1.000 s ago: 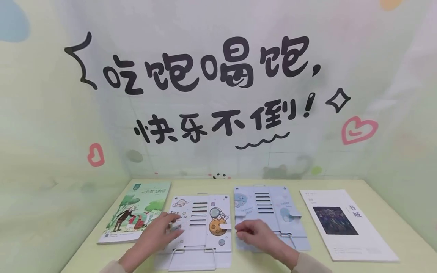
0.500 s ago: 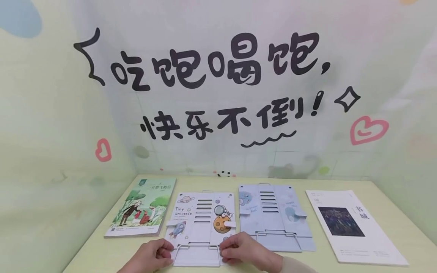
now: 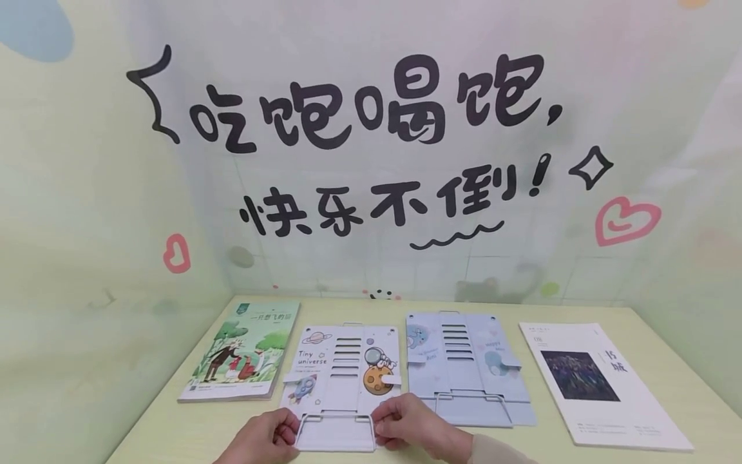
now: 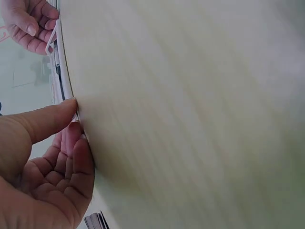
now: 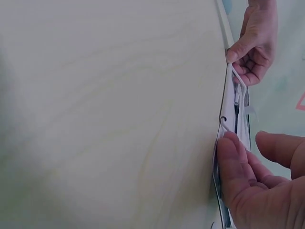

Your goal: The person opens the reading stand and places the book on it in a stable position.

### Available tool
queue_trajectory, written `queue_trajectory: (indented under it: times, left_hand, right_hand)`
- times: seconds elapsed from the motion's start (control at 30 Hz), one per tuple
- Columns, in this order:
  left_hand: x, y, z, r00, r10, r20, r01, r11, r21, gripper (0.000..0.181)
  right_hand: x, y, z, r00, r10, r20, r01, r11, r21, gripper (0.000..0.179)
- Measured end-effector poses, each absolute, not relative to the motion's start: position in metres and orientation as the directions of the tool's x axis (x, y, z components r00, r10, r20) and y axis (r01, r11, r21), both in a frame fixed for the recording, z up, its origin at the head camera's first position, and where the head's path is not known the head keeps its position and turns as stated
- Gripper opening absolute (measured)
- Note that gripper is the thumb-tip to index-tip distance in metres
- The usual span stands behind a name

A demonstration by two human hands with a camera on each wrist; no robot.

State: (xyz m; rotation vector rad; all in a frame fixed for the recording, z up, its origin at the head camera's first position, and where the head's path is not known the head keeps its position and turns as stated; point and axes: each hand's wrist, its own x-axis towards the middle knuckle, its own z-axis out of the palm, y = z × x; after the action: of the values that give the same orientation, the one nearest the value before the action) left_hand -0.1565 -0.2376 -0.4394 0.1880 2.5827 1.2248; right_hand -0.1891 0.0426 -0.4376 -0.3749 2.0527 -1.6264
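Note:
A white folding book stand printed with a rocket and an astronaut lies flat on the table in the head view, its wire bracket resting at the near end. At its near left corner, my left hand pinches the edge between thumb and bent fingers. My right hand is at the opposite near corner. Its bent fingertips touch the stand's edge beside the wire, while the thumb stands apart, as the right wrist view shows. To the right lies a blue book stand of the same build.
A green illustrated book lies at the left of the pale wooden table. A white book with a dark picture lies at the right. Behind the table hangs a printed backdrop.
Both hands have come down to the white stand's near corners, the left from its left side flap, the right from beside its right flap. Over the last half second the stand has barely shifted.

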Motion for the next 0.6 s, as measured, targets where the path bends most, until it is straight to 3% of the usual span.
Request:
queue_trajectory:
  times: [0.33, 0.6]
  left_hand:
    - [-0.1577, -0.2418, -0.4422, -0.955, 0.284, -0.088, 0.104, 0.595, 0.797, 0.022]
    - [-0.1616, -0.2391, -0.4426, -0.943, 0.329, -0.055, 0.157, 0.582, 0.798, 0.019]
  right_hand:
    - [-0.1863, 0.0372, -0.4379, -0.865, -0.491, -0.104, -0.039, 0.271, -0.962, 0.010]
    - [-0.1832, 0.0353, -0.4400, -0.855, -0.518, 0.022, -0.235, 0.350, -0.907, 0.017]
